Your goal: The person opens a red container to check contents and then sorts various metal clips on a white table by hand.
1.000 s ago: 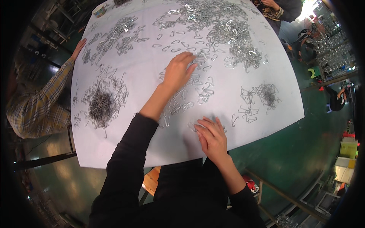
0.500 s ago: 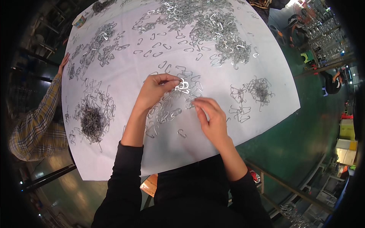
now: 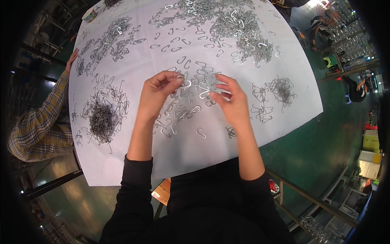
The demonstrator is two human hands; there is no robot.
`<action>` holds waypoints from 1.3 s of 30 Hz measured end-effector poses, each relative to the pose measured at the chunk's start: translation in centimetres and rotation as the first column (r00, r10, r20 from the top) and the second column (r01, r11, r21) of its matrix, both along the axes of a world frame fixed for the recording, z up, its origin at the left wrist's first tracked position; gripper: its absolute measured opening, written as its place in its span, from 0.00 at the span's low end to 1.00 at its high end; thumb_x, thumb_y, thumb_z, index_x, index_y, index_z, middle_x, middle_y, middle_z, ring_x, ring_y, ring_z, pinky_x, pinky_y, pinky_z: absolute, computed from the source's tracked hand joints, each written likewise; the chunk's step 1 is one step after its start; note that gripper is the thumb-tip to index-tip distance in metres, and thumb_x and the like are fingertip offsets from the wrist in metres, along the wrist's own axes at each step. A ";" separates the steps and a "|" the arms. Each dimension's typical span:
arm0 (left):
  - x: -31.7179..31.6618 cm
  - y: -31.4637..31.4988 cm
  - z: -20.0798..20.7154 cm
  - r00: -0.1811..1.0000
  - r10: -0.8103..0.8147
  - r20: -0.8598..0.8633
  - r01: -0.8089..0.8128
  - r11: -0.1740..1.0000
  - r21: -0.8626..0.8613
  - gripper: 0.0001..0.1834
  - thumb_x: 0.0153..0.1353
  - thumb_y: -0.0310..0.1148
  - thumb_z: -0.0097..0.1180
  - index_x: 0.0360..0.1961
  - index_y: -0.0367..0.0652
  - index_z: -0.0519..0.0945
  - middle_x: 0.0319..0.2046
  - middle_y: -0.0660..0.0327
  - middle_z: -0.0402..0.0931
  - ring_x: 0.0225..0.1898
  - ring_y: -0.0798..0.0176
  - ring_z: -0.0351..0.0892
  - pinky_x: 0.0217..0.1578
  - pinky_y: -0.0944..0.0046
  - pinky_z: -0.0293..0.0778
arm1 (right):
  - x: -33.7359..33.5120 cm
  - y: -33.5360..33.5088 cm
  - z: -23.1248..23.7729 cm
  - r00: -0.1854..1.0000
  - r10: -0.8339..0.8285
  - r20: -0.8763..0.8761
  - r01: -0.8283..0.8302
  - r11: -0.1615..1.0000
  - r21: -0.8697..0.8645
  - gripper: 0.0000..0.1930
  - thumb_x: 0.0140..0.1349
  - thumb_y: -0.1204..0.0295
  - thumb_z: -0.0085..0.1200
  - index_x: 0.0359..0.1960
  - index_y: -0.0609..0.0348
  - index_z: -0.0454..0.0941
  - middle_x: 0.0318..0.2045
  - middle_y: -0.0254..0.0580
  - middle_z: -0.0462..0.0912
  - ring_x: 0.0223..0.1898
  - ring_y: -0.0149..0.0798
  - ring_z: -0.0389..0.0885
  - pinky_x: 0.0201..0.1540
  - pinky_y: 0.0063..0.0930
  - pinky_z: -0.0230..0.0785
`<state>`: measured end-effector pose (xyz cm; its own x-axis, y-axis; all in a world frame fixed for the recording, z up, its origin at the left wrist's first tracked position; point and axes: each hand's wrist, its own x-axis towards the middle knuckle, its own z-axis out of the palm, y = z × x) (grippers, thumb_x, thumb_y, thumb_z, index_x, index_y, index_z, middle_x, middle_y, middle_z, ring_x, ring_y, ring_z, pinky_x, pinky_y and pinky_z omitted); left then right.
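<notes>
My left hand (image 3: 155, 94) is closed in a pinch over the table, with a shiny bent metal hook (image 3: 187, 84) at its thumb and fingertips. To its right, my right hand (image 3: 234, 101) has thumb and fingers apart, the tips close to a bright metal hook (image 3: 204, 94) in the loose group. Whether the thumb touches that hook I cannot tell. Many more silver hooks (image 3: 181, 114) lie scattered under and between both hands. One single hook (image 3: 201, 132) lies nearer to me.
A white-covered table (image 3: 195, 156) carries large heaps of hooks (image 3: 235, 24) at the back. Piles of thin bent wire pieces lie left (image 3: 100, 122) and right (image 3: 283, 91). A paper cup (image 3: 89, 15) stands far left. Another person's hand (image 3: 73, 57) rests on the left edge.
My right hand has moved up and away from me to the hooks. My left hand has shifted slightly left, still pinching. The whole view has shifted a little.
</notes>
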<state>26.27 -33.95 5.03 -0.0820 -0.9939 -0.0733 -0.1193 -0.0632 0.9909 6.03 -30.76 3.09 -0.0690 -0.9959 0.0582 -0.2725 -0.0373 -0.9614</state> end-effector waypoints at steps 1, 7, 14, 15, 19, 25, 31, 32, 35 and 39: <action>0.5 -0.1 0.1 0.997 -0.043 -0.063 0.045 0.998 0.035 0.07 0.57 0.27 0.57 0.37 0.37 0.79 0.30 0.64 0.79 0.30 0.73 0.75 0.33 0.73 0.69 | -0.8 0.0 -0.2 1.000 -0.029 0.005 0.029 0.999 0.033 0.20 0.52 0.74 0.61 0.49 0.55 0.74 0.46 0.39 0.76 0.43 0.37 0.78 0.43 0.29 0.71; 0.4 0.6 -0.9 0.961 -0.059 -0.270 0.103 0.983 0.152 0.07 0.59 0.31 0.57 0.35 0.39 0.78 0.29 0.62 0.79 0.31 0.71 0.78 0.32 0.73 0.72 | -1.2 0.9 0.5 0.998 0.070 0.003 -0.070 0.996 0.057 0.19 0.52 0.77 0.58 0.48 0.54 0.74 0.47 0.39 0.76 0.43 0.36 0.78 0.44 0.28 0.71; -0.9 1.2 -1.0 0.909 -0.029 -0.416 0.117 0.975 0.189 0.08 0.61 0.32 0.54 0.36 0.38 0.77 0.31 0.60 0.79 0.33 0.68 0.81 0.30 0.72 0.75 | 2.1 1.3 1.3 0.983 0.174 0.057 -0.173 0.985 -0.026 0.21 0.51 0.77 0.60 0.49 0.57 0.74 0.45 0.41 0.77 0.40 0.36 0.78 0.44 0.28 0.70; -0.9 1.2 -1.0 0.899 -0.023 -0.437 0.120 0.973 0.195 0.08 0.61 0.32 0.54 0.36 0.38 0.77 0.31 0.60 0.79 0.32 0.68 0.81 0.31 0.72 0.75 | 2.3 1.3 1.1 0.984 0.162 0.074 -0.160 0.987 -0.024 0.20 0.51 0.77 0.60 0.48 0.58 0.74 0.43 0.41 0.78 0.39 0.36 0.79 0.43 0.28 0.70; -0.9 1.2 -0.6 0.875 0.015 -0.483 0.103 0.971 0.217 0.08 0.61 0.32 0.54 0.37 0.38 0.77 0.32 0.60 0.79 0.32 0.69 0.80 0.30 0.73 0.74 | 2.3 1.4 0.4 0.987 0.116 0.111 -0.119 0.993 0.016 0.13 0.53 0.76 0.59 0.41 0.60 0.78 0.33 0.40 0.81 0.32 0.35 0.80 0.38 0.25 0.72; -0.6 1.4 -1.7 0.899 0.073 -0.432 0.031 0.973 0.229 0.09 0.59 0.32 0.57 0.39 0.41 0.77 0.30 0.64 0.79 0.30 0.74 0.77 0.30 0.76 0.70 | 2.0 1.8 1.5 0.999 -0.009 0.050 0.011 0.999 -0.039 0.07 0.55 0.76 0.57 0.35 0.63 0.78 0.28 0.38 0.81 0.30 0.31 0.80 0.35 0.22 0.71; -0.9 2.1 -1.8 0.816 0.139 -0.561 0.070 0.940 0.334 0.08 0.59 0.32 0.57 0.39 0.42 0.77 0.29 0.65 0.77 0.30 0.73 0.76 0.29 0.74 0.71 | 2.8 2.0 2.4 0.985 -0.147 -0.096 0.119 0.962 -0.247 0.03 0.57 0.77 0.54 0.32 0.61 0.76 0.27 0.41 0.81 0.26 0.38 0.80 0.30 0.27 0.71; -1.1 2.2 -1.8 0.803 0.163 -0.574 0.067 0.931 0.358 0.07 0.59 0.31 0.56 0.38 0.42 0.76 0.29 0.65 0.77 0.30 0.72 0.76 0.29 0.73 0.72 | 3.0 2.1 2.7 0.977 -0.161 -0.137 0.114 0.948 -0.297 0.03 0.56 0.77 0.54 0.32 0.61 0.76 0.26 0.41 0.80 0.26 0.39 0.80 0.30 0.27 0.71; -1.7 2.7 -1.3 0.747 0.221 -0.627 0.086 0.903 0.420 0.07 0.60 0.33 0.56 0.37 0.42 0.76 0.29 0.65 0.77 0.28 0.72 0.74 0.27 0.73 0.70 | 2.7 1.7 2.4 0.950 -0.184 -0.252 0.094 0.938 -0.334 0.06 0.55 0.78 0.54 0.35 0.60 0.76 0.30 0.43 0.80 0.30 0.43 0.80 0.32 0.30 0.72; -1.5 3.0 -2.1 0.662 0.215 -0.718 0.153 0.899 0.410 0.09 0.59 0.35 0.57 0.37 0.42 0.78 0.29 0.67 0.77 0.27 0.74 0.72 0.26 0.75 0.67 | 1.9 1.1 2.2 0.943 -0.097 -0.319 -0.007 0.951 -0.310 0.14 0.53 0.78 0.55 0.43 0.58 0.75 0.42 0.44 0.79 0.41 0.45 0.79 0.39 0.33 0.71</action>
<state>24.75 -30.96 2.97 -0.2598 -0.8833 -0.3903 0.6382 -0.4604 0.6170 7.91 -29.67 5.29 -0.0385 -0.9232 0.3824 -0.5769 -0.2920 -0.7629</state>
